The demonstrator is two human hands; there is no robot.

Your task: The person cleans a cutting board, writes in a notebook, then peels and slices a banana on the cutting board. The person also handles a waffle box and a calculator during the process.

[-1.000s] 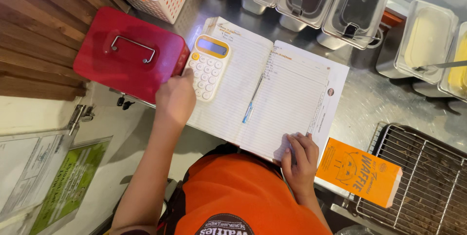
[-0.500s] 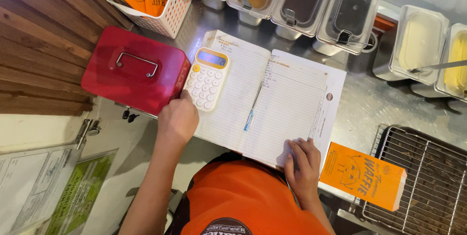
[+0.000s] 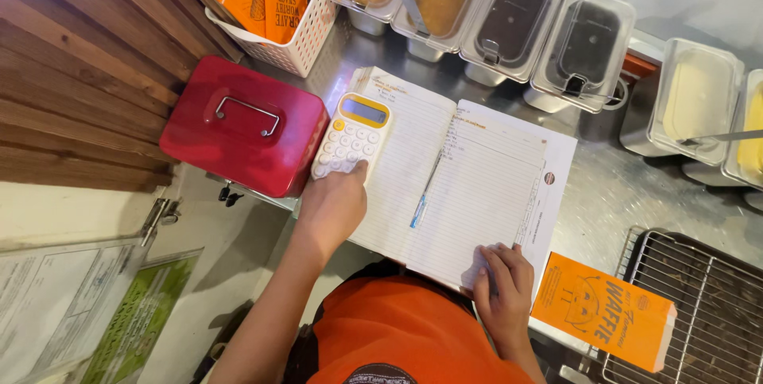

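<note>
**Hands at work on a calculator and an open ledger**

Nearest the camera, the right hand (image 3: 502,285) is lying flat on the lower corner of the open notebook (image 3: 469,185), its fingers (image 3: 489,261) spread loosely and pressing on the lined page, gripping nothing. Just off the outer side of those fingers, an orange paper sleeve (image 3: 604,312) is lying on the steel counter (image 3: 620,193), and beyond it a wire rack (image 3: 699,312) is sitting at the counter's edge.

The left hand (image 3: 332,207) is reaching to the yellow-and-white calculator (image 3: 350,137), its fingers curled, with a fingertip touching the bottom row of keys; the other fingers are tucked under, so their state is hard to tell. The calculator is resting on the left page of the notebook, directly ahead of those fingertips. A blue pen (image 3: 423,197) is lying in the notebook's fold, between the two hands.

Just beside the left fingers, on their outer side, a red cash box (image 3: 242,126) is sitting shut, touching the calculator's edge. Farther ahead, a white basket (image 3: 306,34) is holding orange packets, and a row of lidded metal containers (image 3: 509,26) is lining the far side of the counter.
</note>
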